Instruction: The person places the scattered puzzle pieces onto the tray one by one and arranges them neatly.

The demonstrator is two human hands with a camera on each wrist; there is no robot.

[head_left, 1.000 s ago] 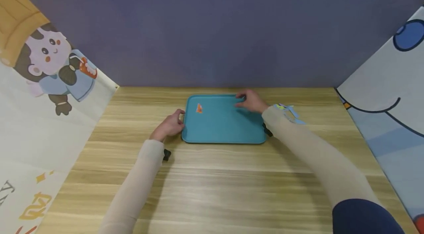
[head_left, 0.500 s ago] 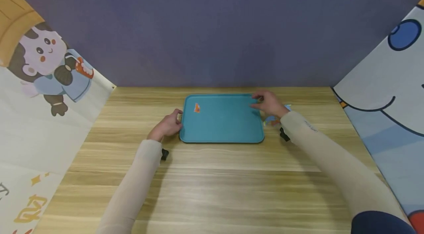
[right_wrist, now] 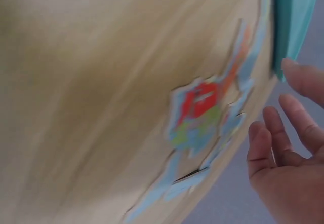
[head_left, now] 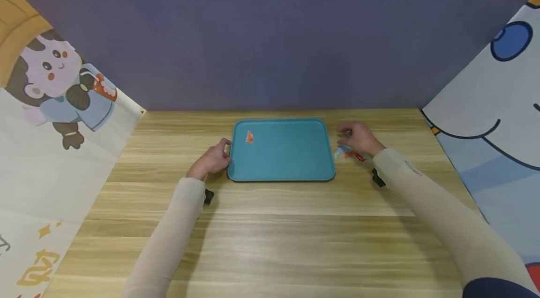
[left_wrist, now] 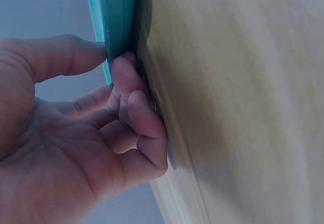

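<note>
A teal tray (head_left: 280,150) lies flat on the wooden table, with a small orange piece (head_left: 250,137) in its far left corner. My left hand (head_left: 213,160) grips the tray's left edge. In the left wrist view the thumb lies on the rim and the curled fingers are against the side near the table. Over the table just right of the tray is my right hand (head_left: 360,138), fingers loosely bent, with nothing visible between them. Several flat, colourful puzzle pieces (right_wrist: 197,110) lie below it; the hand partly hides them in the head view.
A dark blue-grey panel (head_left: 270,35) stands along the table's far edge. Cartoon-printed panels flank the table at left (head_left: 46,157) and right (head_left: 485,101). Bare wood tabletop (head_left: 278,237) stretches in front of the tray.
My right hand has moved right, from above the tray to the loose pieces beside it. The left hand stays at the tray's left edge, and the orange piece keeps its place in the tray.
</note>
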